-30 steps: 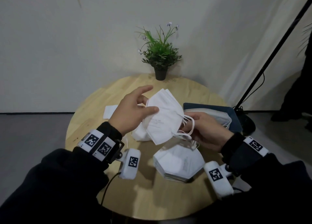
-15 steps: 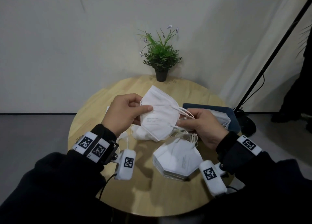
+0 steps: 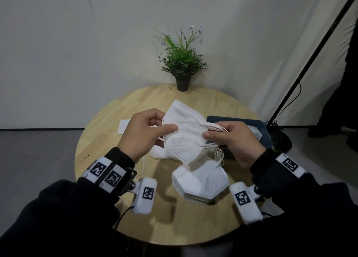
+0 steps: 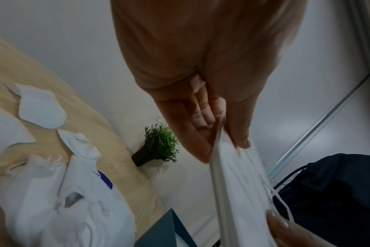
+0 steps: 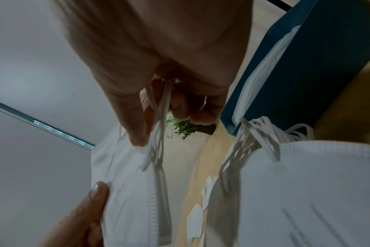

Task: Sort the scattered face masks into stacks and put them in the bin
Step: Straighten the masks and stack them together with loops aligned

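A folded white face mask [image 3: 184,133] is held in the air above the round wooden table [image 3: 100,146]. My left hand [image 3: 147,133] pinches its left edge between thumb and fingers [image 4: 239,133]. At the mask's right side my right hand [image 3: 230,138] grips its ear loops [image 5: 158,107]. Below them lies a neat stack of white masks [image 3: 199,181]. A crumpled heap of loose masks [image 3: 160,152] sits behind the stack. The blue bin [image 3: 261,129] stands at the right with masks inside [image 5: 262,73].
A small potted plant [image 3: 182,63] stands at the table's far edge. A single flat mask [image 3: 123,127] lies at the left of the table. A black stand pole [image 3: 310,59] rises at the right, beside the table.
Both hands turned the held mask and drew it slightly nearer. The left hand's fingers, spread open a second ago, now pinch the mask's edge. The right hand keeps the ear loops.
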Demonstrator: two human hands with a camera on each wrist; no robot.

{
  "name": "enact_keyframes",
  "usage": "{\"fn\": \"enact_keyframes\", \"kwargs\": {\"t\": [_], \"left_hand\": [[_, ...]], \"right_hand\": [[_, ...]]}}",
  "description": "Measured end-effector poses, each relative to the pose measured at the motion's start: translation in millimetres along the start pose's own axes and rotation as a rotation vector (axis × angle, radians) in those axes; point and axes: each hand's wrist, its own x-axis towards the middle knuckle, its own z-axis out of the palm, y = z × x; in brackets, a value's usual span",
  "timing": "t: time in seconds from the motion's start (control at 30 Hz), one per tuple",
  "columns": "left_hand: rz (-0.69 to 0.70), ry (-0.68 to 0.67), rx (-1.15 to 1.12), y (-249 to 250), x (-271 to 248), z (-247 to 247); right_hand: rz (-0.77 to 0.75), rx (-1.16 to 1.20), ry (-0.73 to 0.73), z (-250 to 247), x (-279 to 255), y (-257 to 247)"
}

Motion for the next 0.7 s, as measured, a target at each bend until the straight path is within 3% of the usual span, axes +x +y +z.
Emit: {"fn": "enact_keyframes", "kwargs": {"t": [0.17,0.3,0.4,0.6,0.7], "left_hand": [[0.152,-0.129,0.057,7,-1,-8],[0.267,-0.133,0.240,9,-3,-15],[0.198,-0.129,0.311,7,-6,-22],[-0.168,-0.258,0.246,-10,-23,-19],[-0.223,-0.279,0.207,-20,-38,-1]], "right_hand": [[-0.029,-0.066,-0.022,2,-3,-3],[-0.038,-0.103,-0.052,5,-5,-3],[0.037,-0.057,-0.107,3,-4,-5],[0.225,0.294,-0.076,-12,-5,-15],[0.217,0.202,0.016,-18,-3,-10]]}}
